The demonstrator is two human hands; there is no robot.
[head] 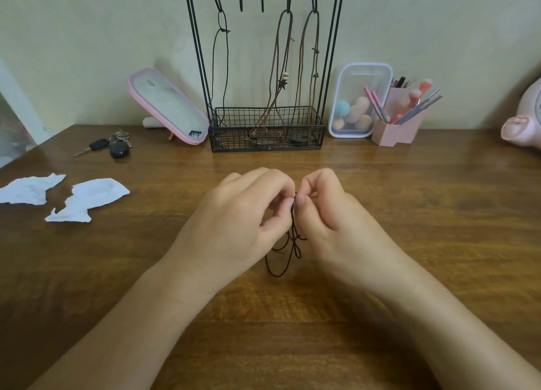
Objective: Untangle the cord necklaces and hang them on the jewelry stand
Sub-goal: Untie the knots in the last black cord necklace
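Note:
A dark cord necklace [288,250] hangs in tangled loops between my hands above the wooden table. My left hand [240,214] and my right hand [330,214] both pinch the cord at its top, fingertips nearly touching. Behind them stands the black wire jewelry stand [329,67] with a row of hooks. A black cord necklace [220,67] hangs from its left hook. Two brown cord necklaces [282,67] hang from the right hooks, their ends lying in the stand's wire basket [319,139].
Torn white paper pieces [85,199] lie at the left, with car keys [109,147] behind them. A pink-rimmed mirror [167,105] leans left of the stand. To the right stand a clear container of sponges [358,100] and a pink brush holder [398,120].

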